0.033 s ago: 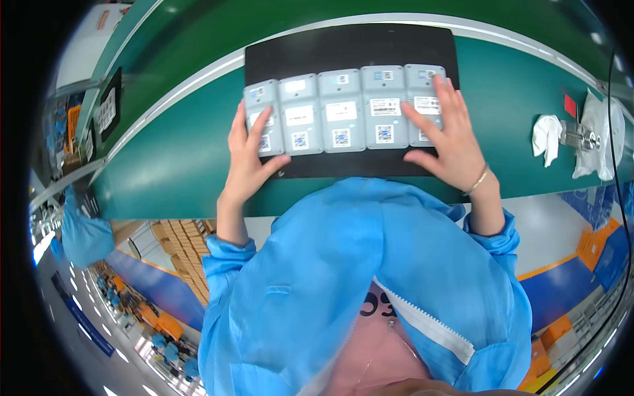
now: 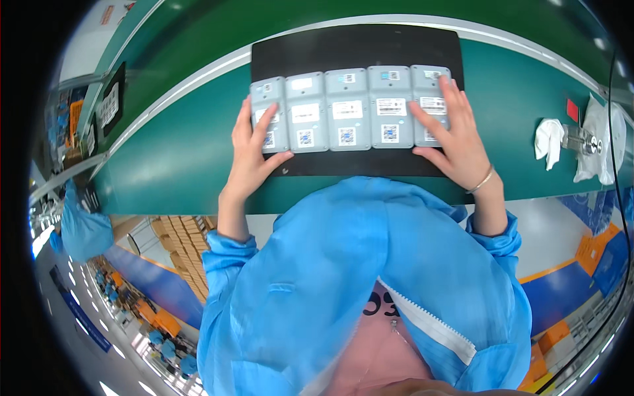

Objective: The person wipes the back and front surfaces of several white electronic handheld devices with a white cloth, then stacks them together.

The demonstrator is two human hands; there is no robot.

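Several flat grey plastic devices (image 2: pixel 347 135) lie side by side in one row on a black mat (image 2: pixel 356 46). Each carries white labels, with printed square codes on the lower part. My left hand (image 2: pixel 249 148) rests at the row's left end, fingers spread, the index finger over the leftmost device (image 2: pixel 279 132) and the thumb at its lower edge. At the other end, my right hand (image 2: pixel 459 142) lies with fingers apart on the rightmost device (image 2: pixel 422 79), partly covering its labels. Neither hand wraps round a device.
The mat lies on a green worktable (image 2: pixel 178 152). Towards the right are a white cloth (image 2: pixel 548 140), a clear bottle (image 2: pixel 580 140), a white plastic bag (image 2: pixel 604 165) and a small red piece (image 2: pixel 572 109). A black cable (image 2: pixel 613 125) hangs along the right edge. Brown cartons (image 2: pixel 181 247) stand below the table's left side.
The view has shifted slightly, so mat, devices and hands appear a little further right. Both hands keep about the same place on the row.
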